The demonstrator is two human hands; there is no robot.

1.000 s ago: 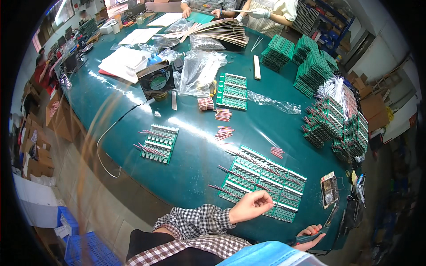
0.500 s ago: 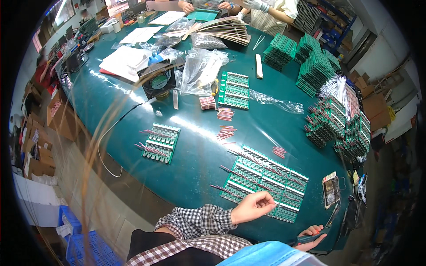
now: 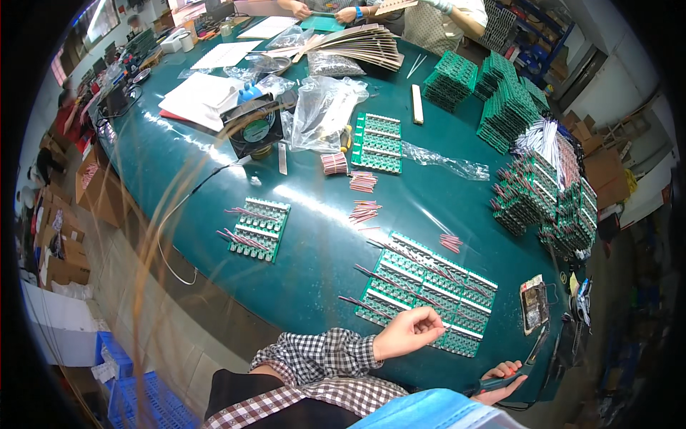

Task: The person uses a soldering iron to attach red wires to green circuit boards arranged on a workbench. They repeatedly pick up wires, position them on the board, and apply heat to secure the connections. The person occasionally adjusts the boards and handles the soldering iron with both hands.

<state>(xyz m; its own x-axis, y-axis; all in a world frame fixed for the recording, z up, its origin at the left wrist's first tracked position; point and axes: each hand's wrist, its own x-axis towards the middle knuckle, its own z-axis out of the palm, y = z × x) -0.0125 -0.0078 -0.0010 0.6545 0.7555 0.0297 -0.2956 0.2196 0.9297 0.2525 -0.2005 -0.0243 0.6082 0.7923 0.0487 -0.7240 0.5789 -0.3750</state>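
Seen from above, a person in a checked sleeve works at a long, curved green tabletop (image 3: 214, 179). Their left hand (image 3: 409, 332) hovers over the near edge of a large green circuit panel (image 3: 429, 289), fingers curled with thumb and forefinger pinched together; whether something small sits in that grip cannot be told. The panel lies at the near right of the tabletop, with thin pink-red wire pieces poking out along its left and far edges. Their right hand (image 3: 501, 379) is at the tabletop's near right edge, closed around a dark-handled tool (image 3: 525, 363) that points away to the far right.

Just right of the panel lies a small flat device (image 3: 534, 303). A smaller green panel (image 3: 259, 229) with wires sits well apart to the left, near the tabletop's left edge. Loose bundles of pink wires (image 3: 364, 212) lie between the two panels, toward the middle. Farther off is a third green panel (image 3: 379, 143), a clear plastic bag (image 3: 321, 111) and a small black fan (image 3: 254, 129). Stacks of green boards (image 3: 532, 196) crowd the right side, with more stacks (image 3: 500, 100) at the far right. White papers (image 3: 204, 96) lie at the far left. At the far end, another person's hands (image 3: 350, 13) rest near a fanned stack of brown sheets (image 3: 361, 46).
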